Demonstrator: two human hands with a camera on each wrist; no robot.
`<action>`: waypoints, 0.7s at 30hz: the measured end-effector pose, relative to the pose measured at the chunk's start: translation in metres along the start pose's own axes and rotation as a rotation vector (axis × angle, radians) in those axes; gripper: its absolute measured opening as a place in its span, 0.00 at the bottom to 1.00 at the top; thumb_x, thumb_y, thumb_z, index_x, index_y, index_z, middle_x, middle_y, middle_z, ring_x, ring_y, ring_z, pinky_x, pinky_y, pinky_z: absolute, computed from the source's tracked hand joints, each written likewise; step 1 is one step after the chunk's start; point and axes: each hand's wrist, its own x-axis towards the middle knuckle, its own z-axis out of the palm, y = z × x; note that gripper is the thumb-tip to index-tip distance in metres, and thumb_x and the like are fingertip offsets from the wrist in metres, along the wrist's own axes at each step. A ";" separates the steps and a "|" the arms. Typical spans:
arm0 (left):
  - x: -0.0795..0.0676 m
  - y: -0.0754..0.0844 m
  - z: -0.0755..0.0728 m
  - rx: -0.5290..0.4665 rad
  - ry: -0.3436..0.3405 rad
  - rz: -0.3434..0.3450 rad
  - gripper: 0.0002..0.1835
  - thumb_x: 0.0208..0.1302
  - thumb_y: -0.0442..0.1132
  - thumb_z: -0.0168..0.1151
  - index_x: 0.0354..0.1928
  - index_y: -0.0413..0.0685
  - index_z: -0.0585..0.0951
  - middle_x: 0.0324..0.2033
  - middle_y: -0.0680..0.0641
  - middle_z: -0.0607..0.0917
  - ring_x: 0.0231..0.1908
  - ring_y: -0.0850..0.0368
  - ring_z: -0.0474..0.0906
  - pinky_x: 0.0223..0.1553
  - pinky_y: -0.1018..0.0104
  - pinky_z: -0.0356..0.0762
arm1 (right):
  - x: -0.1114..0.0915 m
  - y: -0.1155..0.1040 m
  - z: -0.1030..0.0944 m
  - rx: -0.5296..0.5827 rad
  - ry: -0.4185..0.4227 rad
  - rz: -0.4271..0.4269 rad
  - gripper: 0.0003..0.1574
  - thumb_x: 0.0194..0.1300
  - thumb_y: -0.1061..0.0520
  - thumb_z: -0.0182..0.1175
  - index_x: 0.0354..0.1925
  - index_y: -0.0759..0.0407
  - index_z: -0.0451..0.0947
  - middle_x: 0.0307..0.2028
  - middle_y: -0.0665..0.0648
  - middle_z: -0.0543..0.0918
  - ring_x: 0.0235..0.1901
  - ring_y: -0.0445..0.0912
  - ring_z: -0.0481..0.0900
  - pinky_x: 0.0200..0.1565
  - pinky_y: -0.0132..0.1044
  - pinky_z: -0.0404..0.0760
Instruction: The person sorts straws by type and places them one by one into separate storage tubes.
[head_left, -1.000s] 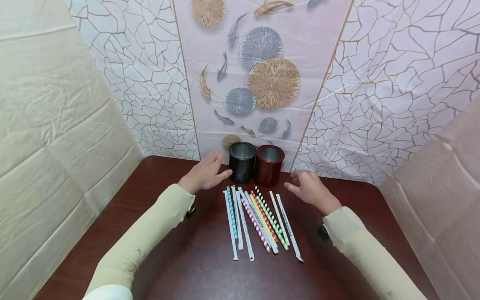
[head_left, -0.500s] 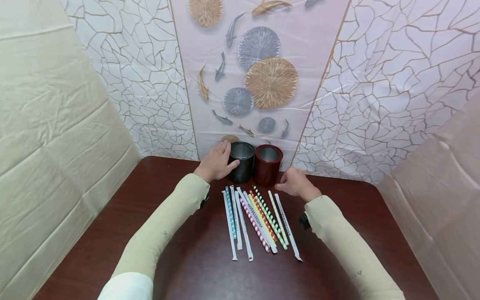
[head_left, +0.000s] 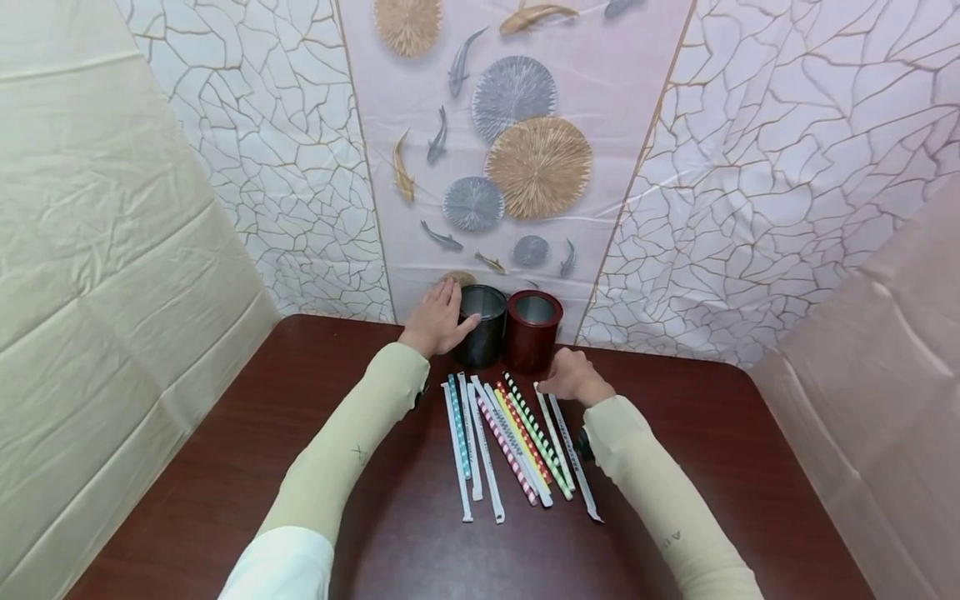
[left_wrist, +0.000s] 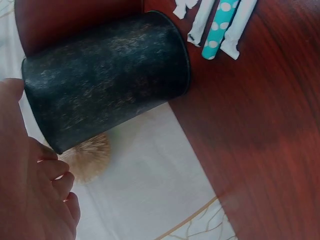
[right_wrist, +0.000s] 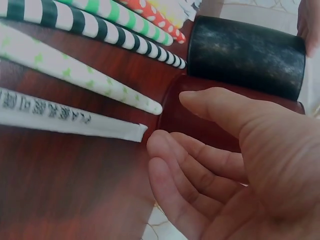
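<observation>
My left hand [head_left: 438, 321] is at the left side of a black cylindrical can [head_left: 482, 337], its thumb by the rim; in the left wrist view the thumb meets the rim and the other fingers bend loosely. Against the black can stands a dark red can [head_left: 531, 343]. My right hand [head_left: 576, 377] hovers at the upper ends of the rightmost straws, fingers curved and thumb apart, with nothing between them. Closest to it are a white straw with green marks [right_wrist: 75, 72] and a paper-wrapped straw [right_wrist: 65, 119]. Both lie on the table.
Several more straws lie side by side on the dark wooden table [head_left: 300, 400]: a teal dotted one [head_left: 459, 429], a pink striped one [head_left: 506, 446] and a black striped one [head_left: 528, 412]. A patterned cloth backdrop [head_left: 480, 125] rises behind the cans; beige cloth walls flank both sides.
My left hand has moved right, up to the black can. My right hand has come left and down toward the upper ends of the rightmost straws. Cans and straws have stayed put.
</observation>
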 end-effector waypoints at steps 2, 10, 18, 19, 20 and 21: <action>0.000 -0.001 0.003 0.010 -0.005 -0.006 0.46 0.83 0.66 0.33 0.85 0.37 0.44 0.85 0.37 0.46 0.86 0.44 0.42 0.86 0.52 0.43 | 0.001 -0.001 0.005 -0.005 0.003 0.006 0.19 0.67 0.51 0.70 0.21 0.55 0.80 0.17 0.52 0.77 0.18 0.46 0.73 0.24 0.37 0.71; -0.001 -0.001 0.011 0.019 -0.002 -0.011 0.47 0.83 0.68 0.28 0.85 0.37 0.44 0.86 0.37 0.45 0.86 0.44 0.40 0.86 0.53 0.42 | 0.003 0.002 0.018 -0.011 0.006 0.049 0.16 0.68 0.53 0.70 0.25 0.57 0.80 0.24 0.56 0.82 0.22 0.49 0.78 0.27 0.39 0.75; 0.000 -0.001 0.016 0.066 0.010 0.001 0.47 0.83 0.68 0.26 0.85 0.37 0.45 0.86 0.38 0.45 0.86 0.44 0.40 0.86 0.53 0.43 | 0.006 0.003 0.024 -0.011 0.001 0.071 0.20 0.68 0.53 0.70 0.21 0.55 0.76 0.20 0.55 0.77 0.22 0.49 0.76 0.27 0.39 0.74; 0.001 -0.002 0.016 0.068 0.011 -0.001 0.47 0.83 0.68 0.26 0.85 0.37 0.45 0.86 0.38 0.45 0.86 0.44 0.40 0.86 0.53 0.43 | 0.006 0.003 0.024 -0.011 0.000 0.073 0.21 0.68 0.53 0.70 0.21 0.55 0.75 0.20 0.55 0.76 0.22 0.49 0.76 0.27 0.39 0.74; 0.001 -0.002 0.016 0.070 0.013 -0.004 0.47 0.83 0.68 0.26 0.85 0.38 0.45 0.86 0.38 0.45 0.86 0.44 0.40 0.86 0.53 0.43 | 0.007 0.004 0.024 -0.013 -0.001 0.072 0.21 0.68 0.53 0.70 0.21 0.55 0.74 0.20 0.54 0.76 0.22 0.49 0.76 0.27 0.39 0.74; 0.002 -0.002 0.016 0.073 0.013 -0.008 0.47 0.83 0.68 0.27 0.85 0.38 0.45 0.86 0.38 0.45 0.86 0.45 0.40 0.86 0.53 0.43 | 0.008 0.004 0.025 -0.013 -0.002 0.074 0.22 0.68 0.53 0.70 0.20 0.54 0.74 0.19 0.54 0.75 0.21 0.49 0.75 0.27 0.39 0.74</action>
